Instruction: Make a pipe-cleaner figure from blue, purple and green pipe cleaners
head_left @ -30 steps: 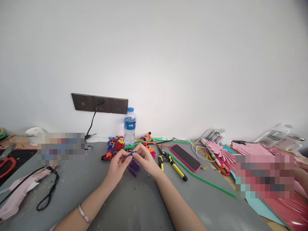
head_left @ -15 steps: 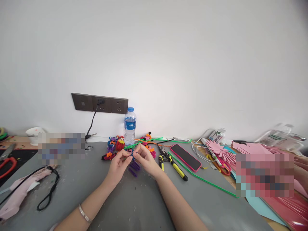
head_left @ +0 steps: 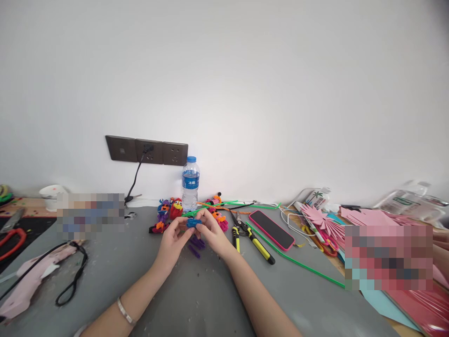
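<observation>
Between my two hands is a small fuzzy blue piece, pinched from both sides. My left hand closes on its left end, and my right hand grips its right end. Below the fingers, purple fuzzy strips show over the grey mat; whether they join the blue piece is unclear. A green stem sticks out behind the fingertips. Colourful fuzzy figures, one red and yellow and one orange and pink, lie beyond my hands.
A water bottle stands against the wall. Right of my hands lie yellow-black pliers, a phone and a long green stem. A pink glue gun is at left, pink papers and another person's hand at right.
The piece between my fingers has turned, so more of its blue surface shows. Less of the green stem is visible above my left hand. The view has shifted slightly.
</observation>
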Demonstrator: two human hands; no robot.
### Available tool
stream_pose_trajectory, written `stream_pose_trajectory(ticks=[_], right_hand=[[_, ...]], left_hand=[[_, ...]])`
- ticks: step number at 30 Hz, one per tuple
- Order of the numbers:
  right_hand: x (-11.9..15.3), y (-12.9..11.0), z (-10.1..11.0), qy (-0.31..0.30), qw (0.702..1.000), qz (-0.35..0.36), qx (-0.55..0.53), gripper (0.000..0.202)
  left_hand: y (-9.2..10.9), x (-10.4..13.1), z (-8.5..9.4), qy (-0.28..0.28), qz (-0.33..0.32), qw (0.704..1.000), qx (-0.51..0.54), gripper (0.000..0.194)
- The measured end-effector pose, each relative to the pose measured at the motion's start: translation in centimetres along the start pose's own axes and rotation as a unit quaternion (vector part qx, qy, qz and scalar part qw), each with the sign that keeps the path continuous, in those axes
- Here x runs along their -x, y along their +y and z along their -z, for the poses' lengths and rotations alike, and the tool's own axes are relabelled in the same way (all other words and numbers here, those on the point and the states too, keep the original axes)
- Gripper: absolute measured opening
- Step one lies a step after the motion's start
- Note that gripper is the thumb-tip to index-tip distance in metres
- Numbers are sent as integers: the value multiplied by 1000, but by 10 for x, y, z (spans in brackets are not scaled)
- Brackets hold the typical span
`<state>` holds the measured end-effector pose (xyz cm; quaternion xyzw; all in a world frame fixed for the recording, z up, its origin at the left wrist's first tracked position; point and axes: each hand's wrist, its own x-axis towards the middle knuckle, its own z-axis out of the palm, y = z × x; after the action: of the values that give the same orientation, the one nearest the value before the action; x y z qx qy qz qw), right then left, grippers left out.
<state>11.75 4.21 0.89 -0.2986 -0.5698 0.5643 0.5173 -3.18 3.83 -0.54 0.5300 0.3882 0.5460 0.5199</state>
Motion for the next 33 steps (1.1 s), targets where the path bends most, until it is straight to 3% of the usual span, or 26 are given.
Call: stream_pose_trajectory(ticks=[10, 21, 33], right_hand=[[-3, -4, 3, 12, 999, -22, 25, 35], [-3, 4, 3, 16, 999, -13, 43, 43], [0, -2, 6, -30, 999, -31, 29, 37]], left_hand=[[2, -1, 1, 28, -22, 999, -38, 31], [1, 1, 1, -10, 22, 1000, -4, 36], [8, 0, 2, -9, 20, 1000, -1, 33]])
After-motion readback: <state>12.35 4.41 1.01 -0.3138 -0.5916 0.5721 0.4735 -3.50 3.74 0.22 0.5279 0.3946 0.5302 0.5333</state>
